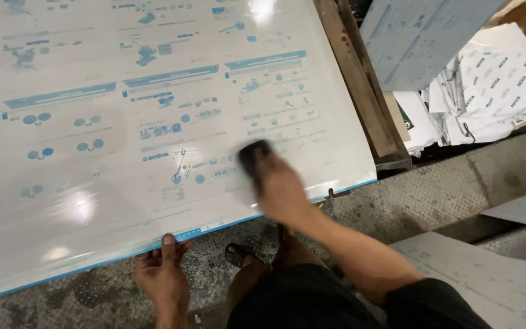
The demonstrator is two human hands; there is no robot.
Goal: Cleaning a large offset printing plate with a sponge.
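Note:
A large shiny metal sheet point(123, 122) with pale blue printed pictures and bars fills most of the view, tilted with its blue-edged near edge toward me. My right hand point(278, 189) presses a small dark pad point(252, 155) onto the sheet near its lower right; the hand is blurred by motion. My left hand point(162, 271) grips the sheet's near edge from below, thumb on top. My foot in a dark sandal point(238, 254) stands on the floor between my arms.
A wooden frame point(360, 79) runs along the sheet's right side. Another printed sheet point(421, 36) leans at top right, beside a heap of crumpled white paper point(494, 91). More grey sheets point(488, 280) lie on the textured concrete floor point(421, 195).

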